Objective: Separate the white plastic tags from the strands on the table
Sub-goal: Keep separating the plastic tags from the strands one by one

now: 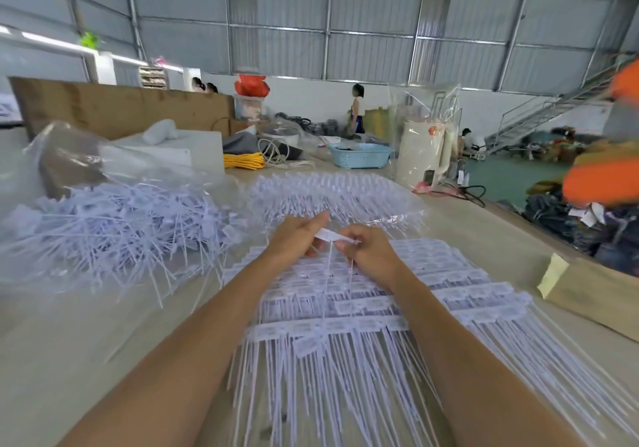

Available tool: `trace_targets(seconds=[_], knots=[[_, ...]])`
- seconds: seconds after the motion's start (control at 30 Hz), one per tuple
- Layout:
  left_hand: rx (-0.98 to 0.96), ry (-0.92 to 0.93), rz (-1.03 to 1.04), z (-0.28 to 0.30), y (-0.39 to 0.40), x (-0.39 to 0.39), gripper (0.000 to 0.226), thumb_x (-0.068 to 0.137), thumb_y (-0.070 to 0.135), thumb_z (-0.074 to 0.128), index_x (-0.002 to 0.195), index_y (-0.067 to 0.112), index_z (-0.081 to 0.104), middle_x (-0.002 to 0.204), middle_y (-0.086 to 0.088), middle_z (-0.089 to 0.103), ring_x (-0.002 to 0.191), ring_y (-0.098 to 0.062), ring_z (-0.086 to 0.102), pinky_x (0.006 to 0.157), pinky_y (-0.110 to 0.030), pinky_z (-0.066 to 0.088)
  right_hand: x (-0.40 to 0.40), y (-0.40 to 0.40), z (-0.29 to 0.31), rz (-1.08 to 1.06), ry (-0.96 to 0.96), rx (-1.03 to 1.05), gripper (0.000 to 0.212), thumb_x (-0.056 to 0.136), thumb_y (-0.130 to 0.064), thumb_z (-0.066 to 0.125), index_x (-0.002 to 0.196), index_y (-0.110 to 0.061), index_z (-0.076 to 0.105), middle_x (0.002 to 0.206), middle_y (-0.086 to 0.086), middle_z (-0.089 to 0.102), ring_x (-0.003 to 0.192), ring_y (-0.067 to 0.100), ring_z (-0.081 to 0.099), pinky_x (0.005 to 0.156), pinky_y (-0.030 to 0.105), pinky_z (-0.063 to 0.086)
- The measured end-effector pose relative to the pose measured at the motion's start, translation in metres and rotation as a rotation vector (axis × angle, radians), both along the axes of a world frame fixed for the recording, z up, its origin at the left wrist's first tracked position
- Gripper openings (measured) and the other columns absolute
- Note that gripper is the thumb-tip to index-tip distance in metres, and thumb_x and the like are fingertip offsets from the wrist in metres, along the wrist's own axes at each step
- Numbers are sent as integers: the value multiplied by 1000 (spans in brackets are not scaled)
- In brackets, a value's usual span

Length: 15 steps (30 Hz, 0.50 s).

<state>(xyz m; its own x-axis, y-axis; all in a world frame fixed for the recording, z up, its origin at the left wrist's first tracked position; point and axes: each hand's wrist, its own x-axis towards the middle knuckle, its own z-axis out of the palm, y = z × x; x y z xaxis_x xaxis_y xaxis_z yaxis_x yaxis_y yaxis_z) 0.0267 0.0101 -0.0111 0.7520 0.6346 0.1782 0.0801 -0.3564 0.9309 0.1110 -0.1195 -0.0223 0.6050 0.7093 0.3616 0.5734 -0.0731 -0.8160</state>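
Note:
Both hands meet above the table's middle and hold one short strip of white plastic tags (334,236) between them. My left hand (297,235) pinches its left end, and my right hand (371,251) pinches its right end. Two thin white strands (328,273) hang down from the strip. Below the hands lie rows of joined white tags (345,325) with long strands (332,388) fanning toward me.
A loose heap of separated tags (114,225) lies on clear plastic at the left. Another bagged bundle of tags (332,194) sits behind the hands. A brown cardboard piece (594,291) lies at the right edge. A blue basket (359,154), yellow cord (243,160) and boxes stand farther back.

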Motion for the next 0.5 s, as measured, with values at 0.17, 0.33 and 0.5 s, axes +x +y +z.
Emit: trace_targets(seconds=[0.17,0.33,0.5], knots=[[168,-18,-78,-4,-5,-3,48,92,37,60,50,13,63,40,6,58,39,-1,56,44,-9,41,2,1,-4,45,-29,73,4,87,-3,61,88,-3,65,64,-6,54,53,-2,50,57,16,40],[228,-66,-79,0,-8,-3,45,93,37,57,55,14,64,54,1,65,45,0,58,53,-8,44,1,-2,-1,49,138,181,19,91,-20,60,73,-19,67,70,-9,65,61,-9,59,61,5,43],[190,-36,-75,2,-15,-3,47,94,39,55,56,11,60,52,-4,58,44,-8,53,52,-19,42,-2,-5,0,77,124,79,35,93,-27,57,59,-18,61,57,-6,54,52,4,47,54,13,39]])
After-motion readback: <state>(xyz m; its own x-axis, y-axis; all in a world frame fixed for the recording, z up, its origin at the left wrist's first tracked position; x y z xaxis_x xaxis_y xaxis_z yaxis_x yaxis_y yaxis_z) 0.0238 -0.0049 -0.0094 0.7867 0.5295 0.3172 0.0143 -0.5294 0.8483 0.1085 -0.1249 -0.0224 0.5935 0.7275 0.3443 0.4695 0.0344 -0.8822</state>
